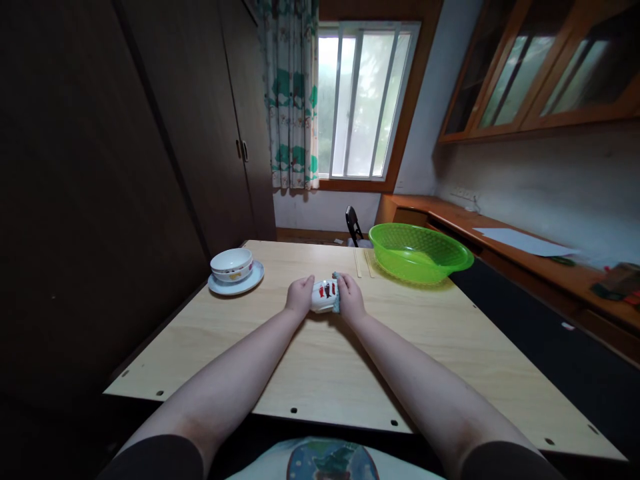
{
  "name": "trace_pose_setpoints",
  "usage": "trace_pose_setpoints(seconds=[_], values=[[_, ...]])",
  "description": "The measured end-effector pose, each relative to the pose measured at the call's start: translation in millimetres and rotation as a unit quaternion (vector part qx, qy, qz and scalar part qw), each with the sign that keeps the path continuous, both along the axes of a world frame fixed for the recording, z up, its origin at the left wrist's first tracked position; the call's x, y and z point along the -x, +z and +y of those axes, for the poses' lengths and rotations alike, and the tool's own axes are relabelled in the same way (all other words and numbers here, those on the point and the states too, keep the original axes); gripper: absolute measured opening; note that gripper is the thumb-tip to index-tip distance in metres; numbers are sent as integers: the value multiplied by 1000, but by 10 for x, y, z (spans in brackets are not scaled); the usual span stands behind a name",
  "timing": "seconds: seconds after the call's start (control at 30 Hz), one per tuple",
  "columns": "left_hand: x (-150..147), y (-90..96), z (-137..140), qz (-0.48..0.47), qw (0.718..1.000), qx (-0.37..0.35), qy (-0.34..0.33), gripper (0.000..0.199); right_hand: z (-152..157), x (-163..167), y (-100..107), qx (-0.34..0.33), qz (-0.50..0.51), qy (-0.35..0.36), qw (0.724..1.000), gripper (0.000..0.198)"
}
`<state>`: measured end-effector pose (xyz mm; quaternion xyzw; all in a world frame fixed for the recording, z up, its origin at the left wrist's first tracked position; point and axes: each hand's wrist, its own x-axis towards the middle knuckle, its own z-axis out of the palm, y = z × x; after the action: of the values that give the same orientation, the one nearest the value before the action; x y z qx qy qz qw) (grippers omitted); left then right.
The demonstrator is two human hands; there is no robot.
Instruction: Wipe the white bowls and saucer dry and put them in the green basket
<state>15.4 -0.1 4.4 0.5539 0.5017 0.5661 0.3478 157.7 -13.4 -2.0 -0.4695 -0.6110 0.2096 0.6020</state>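
Observation:
Between my two hands, above the middle of the wooden table, a small white bowl point(324, 301) with red and dark printed figures is tilted so that its outside faces me. My left hand point(300, 297) grips its left edge, thumb on top. On the other side my right hand point(351, 297) presses a light blue-green cloth point(336, 300) against the bowl's right edge. Most of the cloth is hidden behind the fingers, and the bowl's inside cannot be seen.
Stacked white bowls point(231, 263) rest on a plate point(250, 285) at the table's left. A large green plastic basin point(420, 253) stands at the back right, with chopsticks point(358, 263) beside it. The wooden table point(320, 373) has a near edge below my forearms. A folding chair point(353, 223) stands behind.

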Motion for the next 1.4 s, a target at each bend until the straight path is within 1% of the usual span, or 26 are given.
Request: trace_pose_setpoints(seconds=[0.07,0.17,0.27,0.37,0.5,0.63,0.73,0.8,0.9,0.97,1.03,1.07,1.13,1.2,1.27,1.33,1.4], values=[[2,-5,-7,9,1000,-8,-6,45,-50,3,31,-31,-45,-5,998,32],[4,-6,-12,17,1000,-15,-19,45,-129,3,92,-83,-125,-12,989,29],[3,4,-9,9,1000,-13,-24,45,-153,-1,119,-97,-149,-3,984,29],[-1,22,-5,-11,1000,1,-18,43,-111,-9,89,-82,-99,13,992,33],[-13,38,-4,-64,997,36,-14,40,-10,-6,10,-32,26,39,998,37],[-19,22,10,-101,994,46,-16,39,72,27,-42,30,143,72,987,36],[-11,-5,24,-78,996,35,-13,41,84,48,-55,46,177,71,981,35],[-4,-17,24,-49,999,20,-7,43,54,47,-41,32,151,54,987,34],[2,-14,3,-13,1000,-3,-8,44,-50,27,38,-28,35,27,999,31],[1,-1,-14,5,1000,-17,-23,45,-138,13,116,-81,-67,22,994,28],[-3,12,-26,13,999,-26,-37,44,-210,6,187,-116,-146,26,982,27],[-5,18,-29,11,999,-27,-42,44,-232,4,211,-123,-170,28,977,27],[-9,26,-29,1,999,-22,-47,44,-241,3,228,-123,-183,26,975,28],[-14,28,-21,-14,999,-12,-48,43,-206,1,205,-111,-160,19,981,30],[-18,23,-10,-32,999,2,-44,41,-143,-1,156,-89,-111,13,990,32],[-21,13,5,-58,997,20,-40,39,-74,0,104,-54,-42,13,998,32],[-23,1,19,-86,995,36,-36,38,-16,8,67,-3,37,24,999,32]])
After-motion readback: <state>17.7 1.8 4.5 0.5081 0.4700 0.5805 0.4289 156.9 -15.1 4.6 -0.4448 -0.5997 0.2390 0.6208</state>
